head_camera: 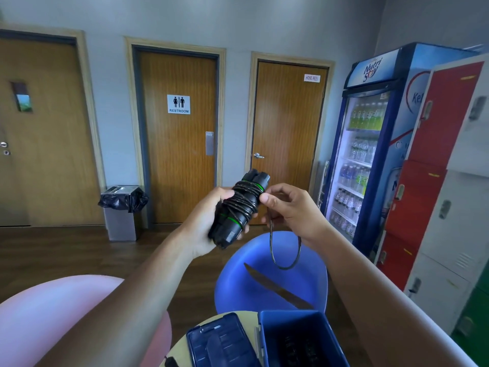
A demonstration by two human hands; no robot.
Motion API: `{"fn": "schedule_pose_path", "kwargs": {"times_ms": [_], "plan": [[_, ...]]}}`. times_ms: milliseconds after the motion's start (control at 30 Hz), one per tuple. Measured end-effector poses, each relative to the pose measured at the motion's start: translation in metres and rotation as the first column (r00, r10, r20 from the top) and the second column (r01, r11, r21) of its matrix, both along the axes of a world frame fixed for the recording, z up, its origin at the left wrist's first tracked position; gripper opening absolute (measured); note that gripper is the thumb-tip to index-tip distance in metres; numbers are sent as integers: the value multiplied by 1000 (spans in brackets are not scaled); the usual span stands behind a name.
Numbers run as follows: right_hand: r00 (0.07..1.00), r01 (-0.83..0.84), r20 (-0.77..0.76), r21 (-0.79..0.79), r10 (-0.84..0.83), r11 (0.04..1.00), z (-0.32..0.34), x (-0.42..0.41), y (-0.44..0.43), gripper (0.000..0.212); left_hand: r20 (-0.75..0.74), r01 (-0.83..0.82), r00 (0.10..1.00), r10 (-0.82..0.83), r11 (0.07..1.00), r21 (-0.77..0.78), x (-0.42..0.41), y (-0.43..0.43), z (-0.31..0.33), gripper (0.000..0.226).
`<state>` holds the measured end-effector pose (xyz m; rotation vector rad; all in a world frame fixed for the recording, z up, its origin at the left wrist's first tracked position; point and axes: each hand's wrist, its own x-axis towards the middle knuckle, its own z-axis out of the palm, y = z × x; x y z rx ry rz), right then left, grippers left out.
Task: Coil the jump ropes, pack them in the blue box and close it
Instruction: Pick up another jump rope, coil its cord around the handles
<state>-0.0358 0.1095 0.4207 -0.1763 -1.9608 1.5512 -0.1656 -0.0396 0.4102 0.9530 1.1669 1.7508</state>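
One view only, from the head, looking down past both forearms. Gripped in the left hand [209, 223]: a jump rope [239, 205], its two black handles with green rings held side by side, upper end tilted right and away, cord wound round them in many turns. Fingers curled round the bundle, tips showing at its lower right. Right hand [291, 210] just beside the bundle's upper end, thumb and forefinger pinching the cord at the point of leaving the winding, other fingers loosely curled. Below that pinch, a loose loop [284, 250] hanging free in front of the blue chair [270, 287]. Both arms stretched forward, bundle held well above the worktop [238, 313].

Blue box [264, 324] open at the bottom edge of the view, lid [219, 340] lying just beside it on the left. Something dark inside, too dim to name.

Step in hand, by judgement: finishing the winding. To do it well:
- Keep the cord taut through the pinch.
- Lay the hanging loop over the turns already on, clear of the handle ends.
- Tuck the tail under a tight turn to stop any springing loose.
- Hold both handles firmly together meanwhile, a slack grip being likely to let turns slide.

Only then down into the box.
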Motion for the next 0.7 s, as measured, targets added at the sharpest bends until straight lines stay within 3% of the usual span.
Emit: {"fn": "schedule_pose_path", "kwargs": {"times_ms": [67, 133, 233, 367, 500, 600, 700], "plan": [[1000, 14, -1, 23, -14, 1000, 1, 2, -4, 32, -71, 57, 996, -58, 998, -20, -6, 2, -3, 77], [999, 47, -23, 45, -46, 998, 2, 1, -7, 24, -201, 42, 979, -47, 999, -33, -10, 5, -2, 91], [997, 78, -34, 78, -75, 994, 4, 1, -8, 16, -388, -84, 920, 56, 995, -55, -14, 6, 4, 76], [993, 112, -37, 116, -108, 987, 4, -3, -10, 11, -529, -106, 848, 37, 989, -100, -14, 3, 14, 82], [991, 129, -45, 140, -124, 982, 6, -6, -11, 12, -544, -262, 819, 183, 962, -71, -10, 6, 15, 92], [997, 72, -23, 182, -69, 981, 10, -5, -11, 11, -515, -327, 811, 276, 945, -9, -10, 4, 15, 75], [999, -33, -16, 142, 36, 989, 10, -1, -8, 22, -389, -290, 875, 290, 955, 59, -7, 1, 14, 56]]}}
